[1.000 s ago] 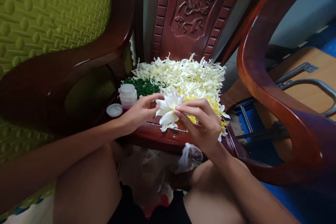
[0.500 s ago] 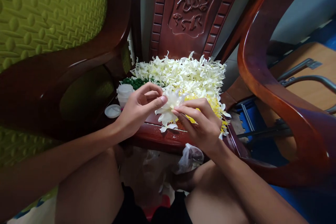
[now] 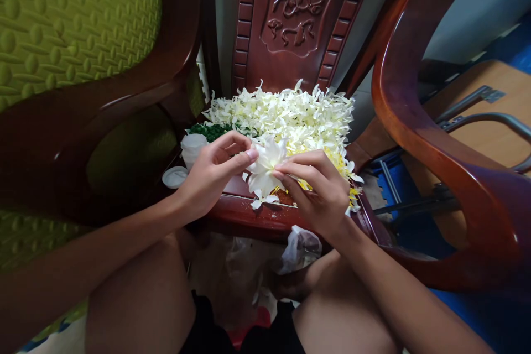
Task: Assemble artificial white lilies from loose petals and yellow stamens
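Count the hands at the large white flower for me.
2. The left hand is at the left edge of the white flower; the right hand pinches it near its centre. No other hands are in view.

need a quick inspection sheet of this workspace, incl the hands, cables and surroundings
surface: dark red wooden seat, pale specks near its front edge
work things: white flower in hand; white petal-like pieces heaped behind, green pieces left, yellow pieces right; white container
clutter: crumpled plastic bag below the seat's front
left hand: at the flower's edge, grip unclear
right hand: pinches the flower's centre
cables: nothing seen
surroundings: carved backrest, yellow-green padding
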A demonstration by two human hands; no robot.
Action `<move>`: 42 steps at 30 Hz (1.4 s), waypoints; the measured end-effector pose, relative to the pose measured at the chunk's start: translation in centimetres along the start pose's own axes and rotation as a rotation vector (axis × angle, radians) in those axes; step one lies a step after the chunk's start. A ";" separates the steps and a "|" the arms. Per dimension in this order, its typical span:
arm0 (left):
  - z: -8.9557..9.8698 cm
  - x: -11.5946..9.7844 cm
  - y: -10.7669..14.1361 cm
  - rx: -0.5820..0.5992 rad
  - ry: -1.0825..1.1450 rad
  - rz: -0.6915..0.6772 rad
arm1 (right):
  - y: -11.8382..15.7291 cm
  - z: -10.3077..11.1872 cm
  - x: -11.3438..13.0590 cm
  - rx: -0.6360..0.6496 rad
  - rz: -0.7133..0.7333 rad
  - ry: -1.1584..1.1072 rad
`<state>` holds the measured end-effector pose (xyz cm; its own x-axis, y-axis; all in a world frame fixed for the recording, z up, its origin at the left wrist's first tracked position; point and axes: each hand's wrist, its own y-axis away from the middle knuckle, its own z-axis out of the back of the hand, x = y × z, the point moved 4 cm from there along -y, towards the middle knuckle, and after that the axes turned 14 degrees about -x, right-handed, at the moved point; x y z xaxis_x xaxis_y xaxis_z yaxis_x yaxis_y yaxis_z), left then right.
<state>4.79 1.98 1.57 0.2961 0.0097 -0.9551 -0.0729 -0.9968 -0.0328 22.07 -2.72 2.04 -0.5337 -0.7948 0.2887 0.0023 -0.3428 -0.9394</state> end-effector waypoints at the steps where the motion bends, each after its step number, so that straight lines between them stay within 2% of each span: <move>1: 0.0 0.0 0.0 0.004 -0.002 -0.005 | 0.0 0.0 0.0 0.000 0.002 -0.001; 12: -0.1 0.0 -0.2 0.011 -0.052 -0.022 | 0.3 -0.2 0.7 0.070 0.078 0.002; 18: -0.2 0.4 -0.1 0.017 -0.062 -0.011 | 0.3 -0.5 0.5 0.071 0.030 0.014; 23: 0.2 0.8 -0.5 0.012 -0.026 0.003 | -0.2 0.2 -0.2 0.016 0.053 -0.101; 25: 0.3 0.8 -0.6 0.007 -0.006 0.014 | -0.5 0.8 -0.9 -0.065 -0.044 -0.129; 27: 0.2 0.8 -0.6 0.018 -0.005 0.024 | -0.7 1.1 -2.1 -0.132 -0.289 -0.144; 28: 0.1 0.8 -0.6 0.032 -0.008 0.030 | -0.7 1.0 -2.7 -0.116 -0.433 -0.167; 30: -0.1 0.9 -0.5 0.058 -0.015 0.040 | -0.4 0.3 -3.5 -0.004 -0.672 -0.250; 32: -0.3 1.0 -0.4 0.069 -0.034 0.039 | -0.1 -0.5 -3.9 0.106 -0.809 -0.351; 36: -0.4 1.0 -0.3 0.049 -0.085 0.029 | 0.3 -0.9 -4.4 0.057 -0.893 -0.440; 42: -0.5 0.9 -0.3 0.016 -0.080 0.039 | 0.0 -0.2 -3.8 -0.034 -0.798 -0.372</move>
<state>5.56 2.23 0.87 0.2154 -0.0222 -0.9763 -0.0980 -0.9952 0.0010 23.96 0.41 0.89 -0.0554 -0.4381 0.8972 -0.2820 -0.8552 -0.4350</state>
